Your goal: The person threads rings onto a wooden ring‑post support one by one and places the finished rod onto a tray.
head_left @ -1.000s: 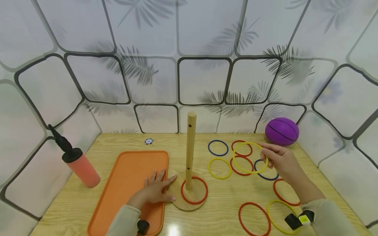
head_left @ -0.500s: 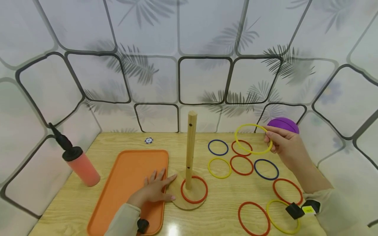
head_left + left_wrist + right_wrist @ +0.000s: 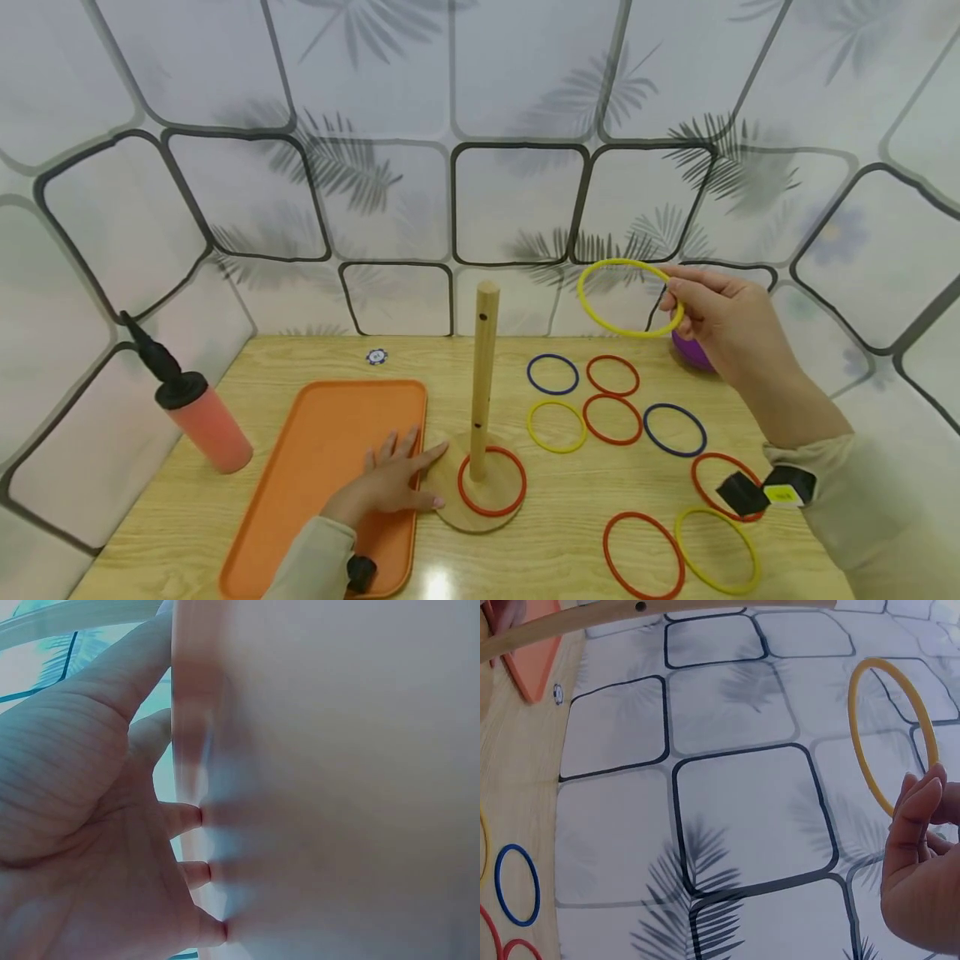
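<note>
A yellow ring (image 3: pixel 583 302) is pinched between the thumb and fingers of my right hand (image 3: pixel 723 321), raised above the table at about the height of the peg's top. In the right wrist view the ring (image 3: pixel 857 742) stands out from the fingertips. My left hand (image 3: pixel 390 486) lies with spread fingers across the right rim of the orange tray (image 3: pixel 330 433), its thumb and index finger reaching onto the round wooden base (image 3: pixel 465 521). From that base rises a wooden peg (image 3: pixel 483 375). One red ring (image 3: pixel 525 492) lies around the peg's foot.
Right of the peg lie several loose rings, among them a blue ring (image 3: pixel 528 373) and a yellow ring (image 3: pixel 529 425). A purple ball (image 3: pixel 690 352) sits partly hidden behind my right hand. At left stand a pink pump (image 3: pixel 210 429) and a poker chip (image 3: pixel 377 357).
My right hand has lifted the yellow ring up from over the loose rings and tilted it flatter. The left hand has stayed in place.
</note>
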Demonstrator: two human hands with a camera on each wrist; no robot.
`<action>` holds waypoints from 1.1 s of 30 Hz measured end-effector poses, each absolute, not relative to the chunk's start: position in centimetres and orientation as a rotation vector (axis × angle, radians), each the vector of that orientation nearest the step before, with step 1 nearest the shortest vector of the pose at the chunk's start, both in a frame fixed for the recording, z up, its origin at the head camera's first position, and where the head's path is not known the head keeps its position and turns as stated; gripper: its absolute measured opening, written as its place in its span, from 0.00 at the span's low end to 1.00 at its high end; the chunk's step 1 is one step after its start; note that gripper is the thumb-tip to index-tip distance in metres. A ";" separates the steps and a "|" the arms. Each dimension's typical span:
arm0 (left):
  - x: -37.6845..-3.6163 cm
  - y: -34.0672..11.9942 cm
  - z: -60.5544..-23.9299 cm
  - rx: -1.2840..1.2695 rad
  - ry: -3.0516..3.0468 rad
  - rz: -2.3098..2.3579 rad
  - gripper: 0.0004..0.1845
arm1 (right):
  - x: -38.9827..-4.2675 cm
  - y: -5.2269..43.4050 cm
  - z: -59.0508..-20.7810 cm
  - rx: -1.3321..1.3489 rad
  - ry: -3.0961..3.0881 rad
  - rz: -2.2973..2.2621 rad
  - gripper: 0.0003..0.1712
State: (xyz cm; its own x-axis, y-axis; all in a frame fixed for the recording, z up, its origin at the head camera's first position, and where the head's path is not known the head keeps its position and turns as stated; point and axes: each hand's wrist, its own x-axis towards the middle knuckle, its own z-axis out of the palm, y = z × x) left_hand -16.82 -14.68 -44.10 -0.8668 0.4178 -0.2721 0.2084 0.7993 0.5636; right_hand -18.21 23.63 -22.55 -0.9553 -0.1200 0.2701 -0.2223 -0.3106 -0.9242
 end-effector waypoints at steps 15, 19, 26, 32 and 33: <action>-16.9 -14.8 -44.0 0.478 2.599 0.751 0.42 | -17.9 18.3 -19.4 0.407 -1.844 2.442 0.12; -16.9 -14.8 -44.0 0.481 2.598 0.743 0.42 | -17.8 16.9 -19.1 0.434 -1.845 2.460 0.09; -16.9 -14.8 -44.1 0.491 2.609 0.733 0.42 | -17.9 15.1 -19.3 0.456 -1.885 2.479 0.08; -16.8 -14.7 -44.0 0.496 2.626 0.707 0.42 | -18.1 14.1 -19.8 0.429 -1.974 2.472 0.10; -16.8 -14.7 -44.0 0.497 2.625 0.704 0.42 | -18.1 14.0 -19.9 0.420 -1.994 2.466 0.11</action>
State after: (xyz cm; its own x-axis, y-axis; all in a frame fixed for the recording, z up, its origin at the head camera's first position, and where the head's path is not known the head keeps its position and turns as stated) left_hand -16.82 -14.75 -44.01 -0.8668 0.4238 -0.2628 0.2356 0.8125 0.5333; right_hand -18.05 13.98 -19.90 -0.9639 -0.2079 0.1664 -0.1191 -0.2222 -0.9677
